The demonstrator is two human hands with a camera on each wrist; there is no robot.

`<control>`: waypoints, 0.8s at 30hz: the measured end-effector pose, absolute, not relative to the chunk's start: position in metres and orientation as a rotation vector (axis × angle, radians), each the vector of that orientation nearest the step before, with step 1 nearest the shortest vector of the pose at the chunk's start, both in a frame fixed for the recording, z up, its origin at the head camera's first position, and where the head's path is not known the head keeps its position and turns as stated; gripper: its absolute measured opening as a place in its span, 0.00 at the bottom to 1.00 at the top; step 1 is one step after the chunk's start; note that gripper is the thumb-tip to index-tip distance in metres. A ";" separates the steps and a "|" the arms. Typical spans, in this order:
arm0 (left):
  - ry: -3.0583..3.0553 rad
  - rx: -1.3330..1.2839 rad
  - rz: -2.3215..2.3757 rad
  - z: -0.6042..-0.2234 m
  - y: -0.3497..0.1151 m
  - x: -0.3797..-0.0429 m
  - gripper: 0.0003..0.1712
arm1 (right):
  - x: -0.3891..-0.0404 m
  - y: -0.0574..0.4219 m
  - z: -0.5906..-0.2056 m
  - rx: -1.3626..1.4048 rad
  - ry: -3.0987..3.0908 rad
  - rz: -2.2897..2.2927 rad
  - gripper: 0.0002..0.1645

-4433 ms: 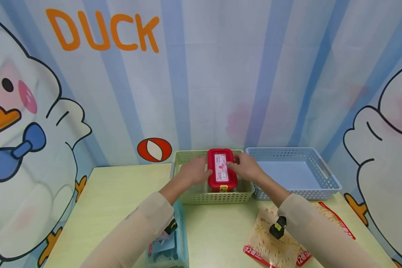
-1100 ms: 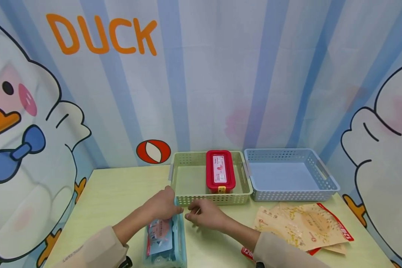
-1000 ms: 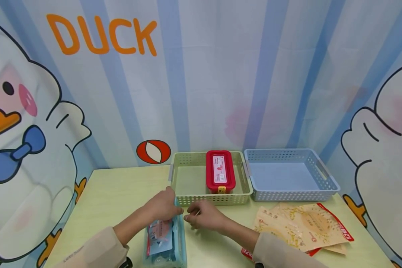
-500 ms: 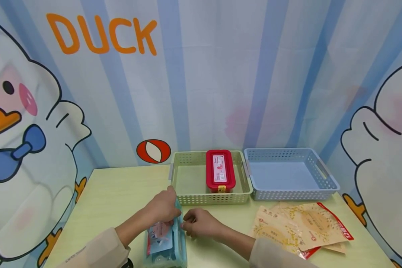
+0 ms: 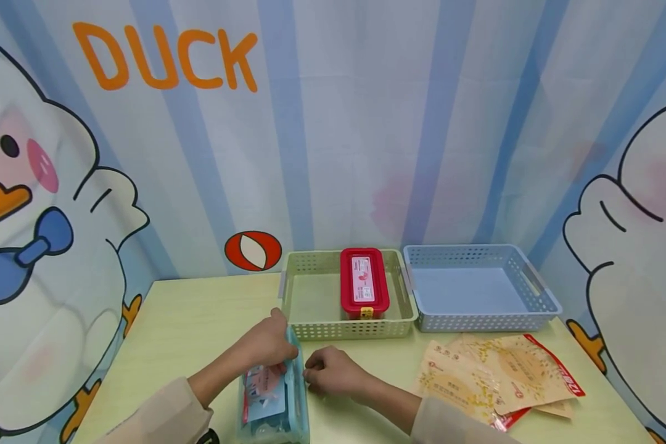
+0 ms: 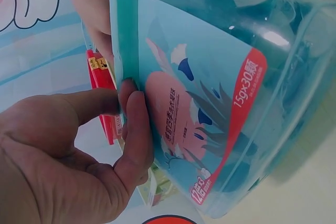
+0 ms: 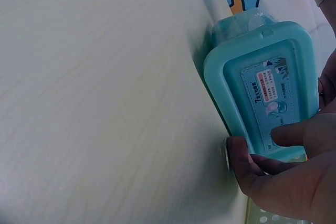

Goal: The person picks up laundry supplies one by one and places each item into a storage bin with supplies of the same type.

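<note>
A teal see-through tub of laundry beads (image 5: 266,401) with a printed label lies on its side on the table, left of centre in the head view. Its solid teal lid (image 7: 218,77) faces right. My left hand (image 5: 269,342) pinches the lid's rim at the far end, thumb and fingers shown close up in the left wrist view. At the same lid my right hand (image 5: 335,373) has curled fingers, with thumb and forefinger either side of its rim in the right wrist view. The right hand's other fingers are partly hidden.
A green basket (image 5: 349,331) behind the hands holds a red-lidded box (image 5: 364,280). To its right stands a blue basket (image 5: 483,322). Several beige pouches (image 5: 505,373) lie overlapped at the front right of the table (image 5: 194,320). A striped curtain hangs behind.
Both hands have let go of the red-lidded box, which now sits in the green basket, and come to the teal tub. Over the last second the right hand edges left against its lid.
</note>
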State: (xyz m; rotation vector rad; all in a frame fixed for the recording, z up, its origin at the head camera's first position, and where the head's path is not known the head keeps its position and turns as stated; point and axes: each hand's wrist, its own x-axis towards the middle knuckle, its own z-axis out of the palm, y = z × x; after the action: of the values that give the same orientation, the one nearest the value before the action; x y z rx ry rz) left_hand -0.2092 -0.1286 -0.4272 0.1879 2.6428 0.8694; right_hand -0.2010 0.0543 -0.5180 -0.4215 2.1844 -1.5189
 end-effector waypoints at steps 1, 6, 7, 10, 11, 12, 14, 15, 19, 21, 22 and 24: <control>2.634 0.185 0.883 -0.428 -0.129 -0.209 0.33 | -0.201 0.055 -0.518 -0.414 2.164 -1.531 0.11; 2.577 0.155 0.949 -0.427 -0.132 -0.210 0.32 | -0.203 0.056 -0.519 -0.333 2.066 -1.579 0.11; 2.563 0.147 0.960 -0.427 -0.132 -0.210 0.31 | -0.203 0.056 -0.520 -0.324 2.055 -1.583 0.10; 2.509 0.097 1.016 -0.424 -0.135 -0.209 0.27 | -0.203 0.056 -0.520 -0.312 2.023 -1.586 0.10; 2.495 0.079 1.034 -0.423 -0.136 -0.209 0.26 | -0.203 0.056 -0.520 -0.309 2.008 -1.588 0.09; 2.481 0.061 1.053 -0.422 -0.137 -0.209 0.26 | -0.202 0.056 -0.520 -0.306 1.985 -1.592 0.10; 2.457 0.027 1.087 -0.421 -0.138 -0.208 0.25 | -0.200 0.055 -0.519 -0.301 1.949 -1.592 0.10; 2.449 0.021 1.102 -0.421 -0.139 -0.208 0.26 | -0.199 0.055 -0.518 -0.296 1.929 -1.591 0.10; 2.427 0.006 1.124 -0.420 -0.141 -0.206 0.28 | -0.195 0.054 -0.518 -0.277 1.885 -1.585 0.10; 2.419 0.005 1.133 -0.419 -0.142 -0.206 0.29 | -0.193 0.052 -0.518 -0.256 1.880 -1.590 0.10; 2.417 0.000 1.131 -0.419 -0.143 -0.206 0.29 | -0.192 0.051 -0.518 -0.244 1.879 -1.595 0.09; 2.419 0.003 1.124 -0.418 -0.145 -0.205 0.28 | -0.190 0.049 -0.519 -0.222 1.876 -1.610 0.08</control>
State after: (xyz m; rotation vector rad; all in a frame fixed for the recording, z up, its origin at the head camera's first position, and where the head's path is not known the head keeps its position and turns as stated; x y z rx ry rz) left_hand -0.2055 -0.1446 -0.4176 0.0034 2.4187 1.1241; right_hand -0.1903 0.0494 -0.5187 -0.2224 1.8763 -1.6100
